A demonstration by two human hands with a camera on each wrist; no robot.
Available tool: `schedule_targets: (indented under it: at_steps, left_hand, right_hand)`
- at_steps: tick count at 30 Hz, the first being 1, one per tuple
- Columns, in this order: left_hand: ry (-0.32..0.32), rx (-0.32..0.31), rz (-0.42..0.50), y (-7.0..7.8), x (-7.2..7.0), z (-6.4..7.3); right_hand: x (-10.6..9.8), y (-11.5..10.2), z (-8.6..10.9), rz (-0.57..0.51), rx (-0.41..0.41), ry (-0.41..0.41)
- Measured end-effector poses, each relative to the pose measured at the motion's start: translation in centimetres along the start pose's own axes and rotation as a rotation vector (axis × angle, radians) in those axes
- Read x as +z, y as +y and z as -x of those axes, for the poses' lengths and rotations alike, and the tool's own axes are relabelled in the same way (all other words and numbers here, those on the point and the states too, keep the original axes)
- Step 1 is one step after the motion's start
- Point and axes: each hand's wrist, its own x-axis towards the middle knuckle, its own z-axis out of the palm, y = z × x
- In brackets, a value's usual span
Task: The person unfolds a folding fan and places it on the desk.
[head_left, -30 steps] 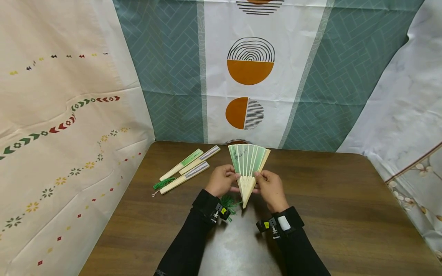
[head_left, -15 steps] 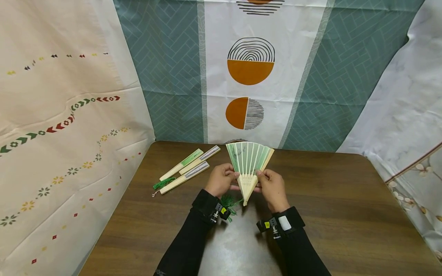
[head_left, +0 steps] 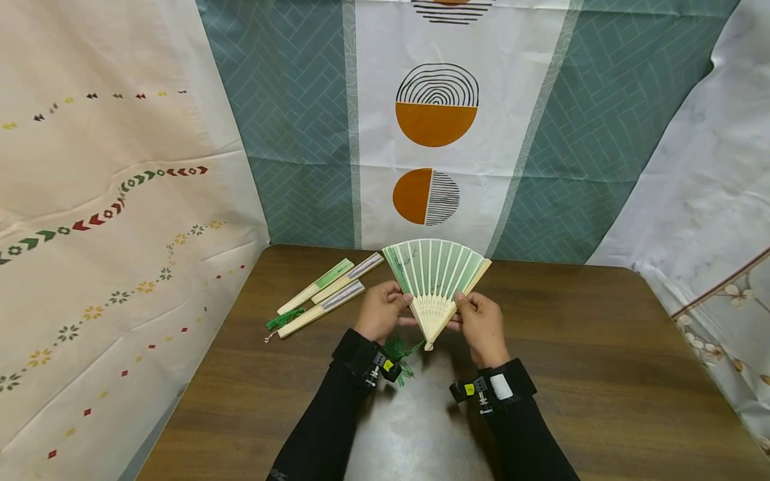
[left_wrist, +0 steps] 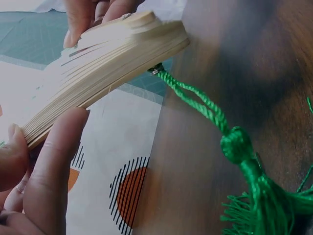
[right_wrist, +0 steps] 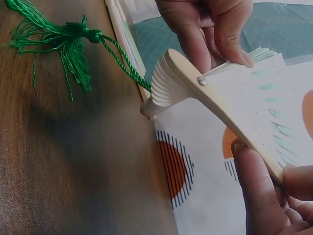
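Observation:
A green folding fan (head_left: 436, 274) with pale slatted ribs is spread partway between both hands, its pivot end toward the person. The left hand (head_left: 380, 310) pinches its left edge between thumb and fingers. On the opposite side, the right hand (head_left: 482, 326) pinches the right outer rib. A green tassel (left_wrist: 242, 161) hangs by a looped cord from the pivot end in the left wrist view. From the right wrist, the metal rivet (right_wrist: 202, 80) shows on the outer rib, and the ribs are bunched tightly near it.
Several folded fans lie left of the hands: one green-topped fan (head_left: 319, 284) and two with greyish tops, the nearer grey fan (head_left: 325, 308) in front. A green tassel (head_left: 285, 318) lies at their lower ends. The wooden table (head_left: 589, 347) meets a hanging patterned cloth (head_left: 301, 133) behind.
The fan has spread wider, its top edge fanning out to both sides and rising. The right hand has shifted slightly right; the left has moved a little left. The folded fans stay put.

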Motion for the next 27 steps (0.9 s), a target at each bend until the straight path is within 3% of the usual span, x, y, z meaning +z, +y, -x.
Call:
schedule_targets:
  at_steps: [10,17,27]
  left_hand:
    - [0.016,0.019,0.011,0.09,0.06,-0.07]
    - [0.052,0.001,0.033,0.09,0.10,0.01]
    - [0.078,0.008,0.042,0.16,0.16,0.12]
  right_hand:
    - [0.20,0.02,0.11,-0.014,-0.016,0.036]
    - [0.08,0.04,0.03,-0.090,0.001,0.053]
    - [0.14,0.13,-0.20,-0.090,-0.012,0.068]
